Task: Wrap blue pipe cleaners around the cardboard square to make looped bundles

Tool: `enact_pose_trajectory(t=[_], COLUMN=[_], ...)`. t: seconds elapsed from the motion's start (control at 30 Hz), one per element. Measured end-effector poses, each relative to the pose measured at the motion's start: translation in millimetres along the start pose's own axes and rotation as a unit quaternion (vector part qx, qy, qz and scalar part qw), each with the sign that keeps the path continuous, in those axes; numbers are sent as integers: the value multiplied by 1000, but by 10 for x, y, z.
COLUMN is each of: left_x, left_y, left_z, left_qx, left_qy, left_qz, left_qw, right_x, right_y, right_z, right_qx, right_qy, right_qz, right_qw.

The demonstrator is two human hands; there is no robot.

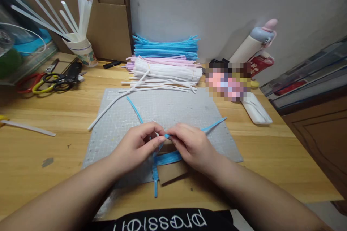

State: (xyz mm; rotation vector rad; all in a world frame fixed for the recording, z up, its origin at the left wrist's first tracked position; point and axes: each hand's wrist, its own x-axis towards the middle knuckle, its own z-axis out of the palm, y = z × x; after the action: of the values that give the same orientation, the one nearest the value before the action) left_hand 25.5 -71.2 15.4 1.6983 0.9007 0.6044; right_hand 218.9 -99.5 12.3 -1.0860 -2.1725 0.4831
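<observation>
My left hand [143, 144] and my right hand [193, 146] meet above a grey cutting mat, fingertips almost touching. Both pinch a blue pipe cleaner [167, 136], a short bit of which shows between them. One blue end [135, 109] sticks out beyond the left hand, another [214, 125] beyond the right; my hands hide how they connect. Below them is a piece of brown cardboard [173, 173] with a band of blue pipe cleaners [168, 158] across it. A blue stem [155, 184] hangs down at the cardboard's left edge.
The cutting mat [114, 144] lies on a wooden table. Behind it are bundles of blue [165, 47], pink and white pipe cleaners [168, 70]. One loose white stem [108, 110] crosses the mat's corner. Scissors [46, 81] and a paper cup [81, 48] stand left, a bottle [248, 45] right.
</observation>
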Motion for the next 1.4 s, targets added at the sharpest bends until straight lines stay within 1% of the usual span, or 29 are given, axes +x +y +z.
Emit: enact_pose_trajectory(t=[0.13,0.23,0.33,0.43,0.53,0.63,0.7,0.77,0.87,0.93,1.1,1.23,1.4], left_x=[-7,-9,-15,-23,-23,-10,3,14,21,21,18,10,0], left_y=[0,-4,1,8,11,7,2,0,14,36,83,73,56], left_z=[1,28,48,54,54,50,42,28,6,-2,-7,-5,12], left_qx=[4,28,47,40,3,-82,-134,-154,-125,-86,22,43,84], left_qy=[17,35,57,69,65,42,24,9,-3,-10,4,3,44], left_qz=[-17,-27,-4,11,-11,-45,-64,-85,-117,-118,-73,-70,-13], left_qw=[1000,999,997,997,998,995,989,984,985,989,997,997,995], right_x=[0,-1,-5,-8,-7,5,17,26,30,27,23,35,53], right_y=[12,-10,-43,-46,-10,28,43,48,49,50,50,33,11], right_z=[-2,10,26,36,36,25,16,12,17,23,24,20,17], right_qx=[-30,-57,-62,-63,-87,-128,-148,-156,-161,-165,-184,-206,-214], right_qy=[18,26,28,34,39,37,27,21,22,25,28,26,18], right_qz=[-21,-32,-45,-61,-99,-138,-146,-147,-143,-143,-155,-172,-188], right_qw=[999,998,997,996,991,981,978,977,976,976,970,963,958])
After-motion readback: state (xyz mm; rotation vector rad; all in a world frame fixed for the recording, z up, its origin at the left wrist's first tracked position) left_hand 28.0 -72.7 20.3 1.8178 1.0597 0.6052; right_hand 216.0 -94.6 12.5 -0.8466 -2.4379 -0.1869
